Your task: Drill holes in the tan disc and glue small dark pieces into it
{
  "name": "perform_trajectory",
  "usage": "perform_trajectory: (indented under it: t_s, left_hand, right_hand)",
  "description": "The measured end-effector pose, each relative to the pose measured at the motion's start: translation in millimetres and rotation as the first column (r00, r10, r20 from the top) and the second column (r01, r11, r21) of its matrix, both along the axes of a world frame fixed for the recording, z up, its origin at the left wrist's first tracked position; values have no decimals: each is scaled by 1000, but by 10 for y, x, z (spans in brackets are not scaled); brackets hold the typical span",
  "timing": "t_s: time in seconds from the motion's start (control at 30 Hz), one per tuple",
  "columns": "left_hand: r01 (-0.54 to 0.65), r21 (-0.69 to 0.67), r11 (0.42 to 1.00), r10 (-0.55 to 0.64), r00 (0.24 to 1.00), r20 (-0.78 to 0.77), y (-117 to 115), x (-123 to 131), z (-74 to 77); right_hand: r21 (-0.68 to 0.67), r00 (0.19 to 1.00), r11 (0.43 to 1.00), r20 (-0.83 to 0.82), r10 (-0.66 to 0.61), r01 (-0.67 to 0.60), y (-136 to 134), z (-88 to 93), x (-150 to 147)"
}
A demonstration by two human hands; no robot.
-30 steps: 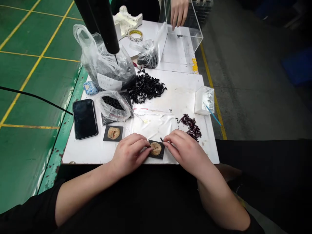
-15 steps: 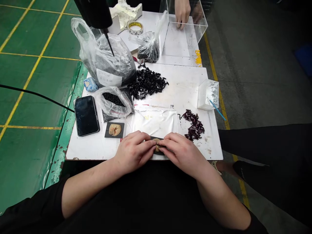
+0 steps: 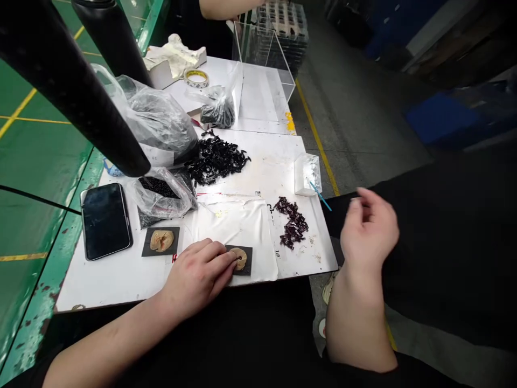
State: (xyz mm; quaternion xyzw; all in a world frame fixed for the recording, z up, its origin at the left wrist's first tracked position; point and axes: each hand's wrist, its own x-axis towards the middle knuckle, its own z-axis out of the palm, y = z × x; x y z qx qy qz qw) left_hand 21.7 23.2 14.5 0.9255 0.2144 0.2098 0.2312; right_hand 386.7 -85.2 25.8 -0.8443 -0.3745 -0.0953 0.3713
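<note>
My left hand (image 3: pixel 197 277) rests at the table's front edge, its fingertips pressed on the left side of a tan ridged disc (image 3: pixel 239 259). That disc lies on a small black square pad (image 3: pixel 245 272), at the edge of a white plastic sheet (image 3: pixel 238 237). A matching disc on its pad (image 3: pixel 160 241) sits to the left, apart from my hand. My right hand (image 3: pixel 367 231) is raised beyond the table's right edge, blurred, fingers apart and holding nothing. The nearest thing to it is a dark red pile of small pieces (image 3: pixel 292 222).
A black pile of small pieces (image 3: pixel 214 160), plastic bags (image 3: pixel 159 124), a phone (image 3: pixel 105 221) and a small clear box with a blue stick (image 3: pixel 307 174) share the table. A black pole (image 3: pixel 109 81) crosses the upper left. A co-worker's arm (image 3: pixel 226 6) reaches near a clear acrylic box (image 3: pixel 262 43).
My right hand has let go of the disc and pad, lifting away to the right past the table edge. My left hand stays on the disc. The view has swung, tilting the table leftward.
</note>
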Motion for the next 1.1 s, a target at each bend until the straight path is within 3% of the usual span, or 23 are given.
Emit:
perform_trajectory:
  t_s: [0.1,0.17,0.3,0.43,0.77,1.1]
  left_hand:
    - [5,12,1000,-5,1000,10,-4,1,-7]
    - [8,15,1000,-8,1000,13,-4,3,-7]
    - [9,21,1000,-9,1000,16,-1,10,7]
    - [3,25,1000,-4,999,32,-4,20,13]
    - [7,10,1000,-7,1000,17,-1,16,11]
    - [5,10,1000,-5,1000,25,-10,13,18]
  right_hand:
    - [25,964,985,-206,170,-169,65,-127,83]
    - [100,947,970,-217,237,-220,129,-149,-3]
    - [226,988,964,-26,151,-142,224,-71,-177]
    - [315,995,945,56,79,-92,250,-10,-157]
    - [269,985,949,92,145,-165,233,-6,-53]
    - [258,994,960,37,103,-109,231,55,-70]
